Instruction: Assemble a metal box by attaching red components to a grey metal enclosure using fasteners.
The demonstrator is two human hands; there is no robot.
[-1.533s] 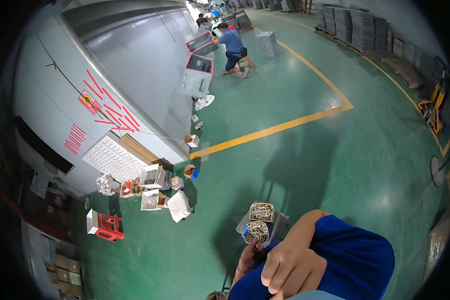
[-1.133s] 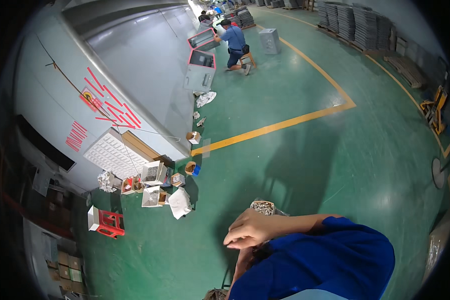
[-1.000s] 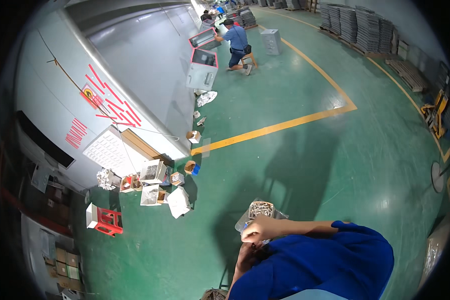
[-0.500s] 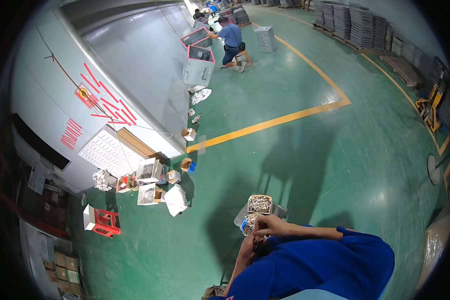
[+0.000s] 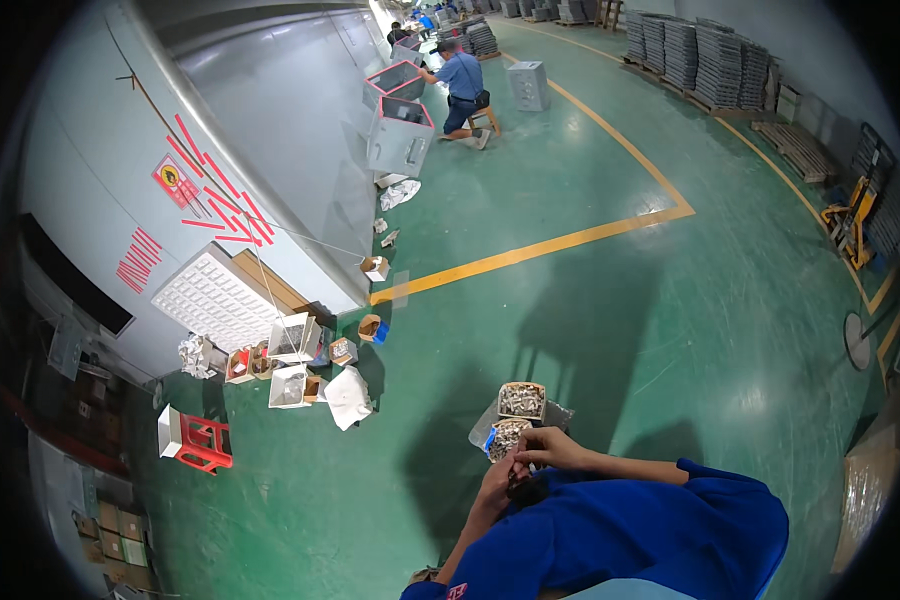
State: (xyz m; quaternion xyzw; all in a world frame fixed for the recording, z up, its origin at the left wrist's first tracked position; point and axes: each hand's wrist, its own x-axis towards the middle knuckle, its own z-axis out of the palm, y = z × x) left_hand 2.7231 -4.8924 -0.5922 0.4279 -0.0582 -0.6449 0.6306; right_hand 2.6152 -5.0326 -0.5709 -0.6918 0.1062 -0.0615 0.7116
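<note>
In front of my body, my left hand (image 5: 495, 488) is closed, its fingers close to the right hand's. A small dark object (image 5: 526, 489) shows just below the fingers; its kind is too small to tell. My right hand (image 5: 553, 448) bends over from the right, fingertips pinched together against the left hand's fingertips. What the pinch holds is hidden. Just beyond my hands stand two open boxes of small metal-looking parts: a far box (image 5: 521, 401) and a nearer box (image 5: 508, 438) with blue at its side, partly covered by my right hand.
At the left, white cartons (image 5: 295, 337) with small parts and a red stool (image 5: 208, 444) stand by the wall. A person (image 5: 460, 82) sits working at grey metal cabinets (image 5: 400, 137) farther off. Stacked grey panels (image 5: 718, 65) and a yellow pallet jack (image 5: 850, 218) are at the right.
My hands remain together near the boxes, with the right hand's fingers slightly shifted. The whole view has tilted a little.
</note>
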